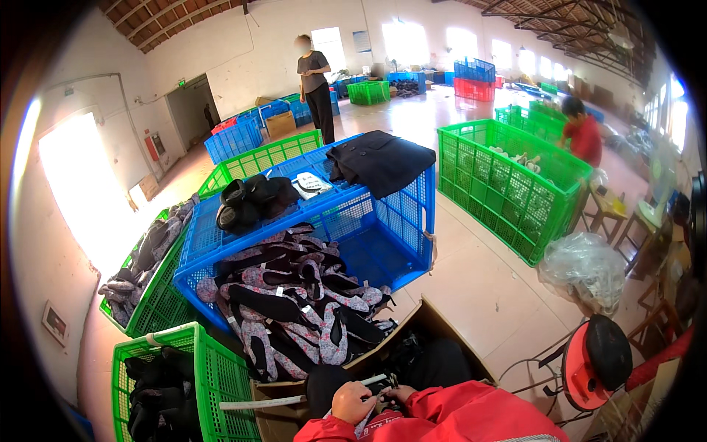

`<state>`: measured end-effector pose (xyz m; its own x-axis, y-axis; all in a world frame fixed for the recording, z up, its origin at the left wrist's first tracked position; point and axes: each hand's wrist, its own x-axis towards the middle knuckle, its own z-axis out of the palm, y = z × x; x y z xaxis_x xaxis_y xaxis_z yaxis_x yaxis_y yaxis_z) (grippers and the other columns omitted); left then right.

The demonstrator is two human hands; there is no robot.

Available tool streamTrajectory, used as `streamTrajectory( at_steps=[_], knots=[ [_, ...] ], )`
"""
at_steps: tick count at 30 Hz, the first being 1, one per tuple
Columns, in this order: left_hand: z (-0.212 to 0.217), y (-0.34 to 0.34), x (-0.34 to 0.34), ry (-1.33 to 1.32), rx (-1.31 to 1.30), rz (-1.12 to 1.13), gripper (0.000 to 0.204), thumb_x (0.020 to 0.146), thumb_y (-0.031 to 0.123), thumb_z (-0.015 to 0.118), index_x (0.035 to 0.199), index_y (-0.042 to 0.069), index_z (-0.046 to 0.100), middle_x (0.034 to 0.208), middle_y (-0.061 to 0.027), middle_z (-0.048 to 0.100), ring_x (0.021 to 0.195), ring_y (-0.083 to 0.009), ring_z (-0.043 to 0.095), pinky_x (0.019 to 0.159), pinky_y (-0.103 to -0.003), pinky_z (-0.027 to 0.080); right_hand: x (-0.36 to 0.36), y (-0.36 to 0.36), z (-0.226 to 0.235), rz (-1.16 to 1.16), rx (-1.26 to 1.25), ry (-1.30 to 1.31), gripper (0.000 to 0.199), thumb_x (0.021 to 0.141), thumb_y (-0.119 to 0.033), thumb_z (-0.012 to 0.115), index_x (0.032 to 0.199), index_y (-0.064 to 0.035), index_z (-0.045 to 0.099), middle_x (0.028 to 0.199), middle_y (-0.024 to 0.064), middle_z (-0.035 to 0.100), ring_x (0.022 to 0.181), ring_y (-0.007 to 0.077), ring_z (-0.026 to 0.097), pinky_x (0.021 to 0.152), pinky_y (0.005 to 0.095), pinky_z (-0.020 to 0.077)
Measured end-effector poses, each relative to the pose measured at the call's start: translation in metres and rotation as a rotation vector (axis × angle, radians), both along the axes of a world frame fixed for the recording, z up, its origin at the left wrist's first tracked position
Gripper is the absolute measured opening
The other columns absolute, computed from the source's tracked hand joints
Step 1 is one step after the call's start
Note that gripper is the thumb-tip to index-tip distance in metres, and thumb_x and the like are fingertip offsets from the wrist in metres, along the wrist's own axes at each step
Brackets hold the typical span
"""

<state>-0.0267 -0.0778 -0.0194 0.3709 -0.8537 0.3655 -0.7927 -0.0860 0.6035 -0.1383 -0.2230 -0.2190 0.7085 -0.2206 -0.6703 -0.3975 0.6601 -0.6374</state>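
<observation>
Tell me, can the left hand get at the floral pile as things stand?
Probably yes: the floral pile spills from the blue crate's open side toward the person, with only a knee and the box rim seemingly between. The left hand may need freeing first; its grip is unclear.

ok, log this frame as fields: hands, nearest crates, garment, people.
hands: left hand, right hand close together, low center; grip unclear
center: blue plastic mesh crate, floral-and-black fabric pieces piled at its open side
crate top: dark cloth garment
lower left: green plastic mesh crate holding black pieces
people include: standing person, background; red-clad person, right
</observation>
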Motion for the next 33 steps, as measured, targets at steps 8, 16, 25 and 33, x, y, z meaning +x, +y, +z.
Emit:
streamTrajectory(
  at_steps=[8, 16, 25, 33],
  knots=[
    [0.001, 0.004, 0.001, 0.02, -0.008, 0.024, 0.015, 0.065, 0.017, 0.077, 0.063, 0.008, 0.065, 0.068, -0.0074, 0.059, 0.069, -0.0281, 0.058, 0.062, -0.039, 0.046, 0.001, 0.003, 0.011, 0.036, -0.025, -0.009, 0.02, 0.087, -0.005, 0.056, 0.106, -0.0019, 0.062, 0.092, 0.0085, 0.071, 0.069, 0.013, 0.061, 0.056, 0.0228, 0.0437],
    [0.005, 0.002, 0.001, 0.032, -0.014, 0.011, 0.014, 0.065, 0.016, 0.076, 0.063, 0.007, 0.065, 0.068, -0.0082, 0.059, 0.069, -0.0284, 0.059, 0.062, -0.039, 0.046, 0.001, -0.003, -0.004, 0.08, -0.014, -0.015, 0.021, 0.088, -0.004, 0.054, 0.107, -0.0028, 0.06, 0.092, 0.0093, 0.071, 0.056, 0.011, 0.05, 0.054, 0.0241, 0.0424],
    [0.008, 0.005, 0.0, 0.026, -0.02, 0.013, 0.015, 0.066, 0.017, 0.075, 0.063, 0.006, 0.064, 0.068, -0.0084, 0.059, 0.07, -0.0284, 0.058, 0.063, -0.039, 0.046, -0.003, -0.003, 0.025, 0.015, 0.095, -0.012, 0.021, 0.089, -0.001, 0.05, 0.109, -0.0023, 0.057, 0.091, 0.0118, 0.069, 0.055, 0.0121, 0.048, 0.055, 0.0257, 0.0425],
    [0.003, 0.009, 0.003, 0.02, -0.036, 0.017, 0.017, 0.066, 0.017, 0.075, 0.064, 0.006, 0.063, 0.07, -0.0085, 0.06, 0.071, -0.0293, 0.058, 0.063, -0.04, 0.047, -0.001, 0.001, 0.036, 0.014, 0.035, -0.008, 0.021, 0.089, 0.0, 0.05, 0.109, -0.0026, 0.056, 0.09, 0.0128, 0.07, 0.056, 0.0134, 0.049, 0.054, 0.0266, 0.0423]
  ],
)
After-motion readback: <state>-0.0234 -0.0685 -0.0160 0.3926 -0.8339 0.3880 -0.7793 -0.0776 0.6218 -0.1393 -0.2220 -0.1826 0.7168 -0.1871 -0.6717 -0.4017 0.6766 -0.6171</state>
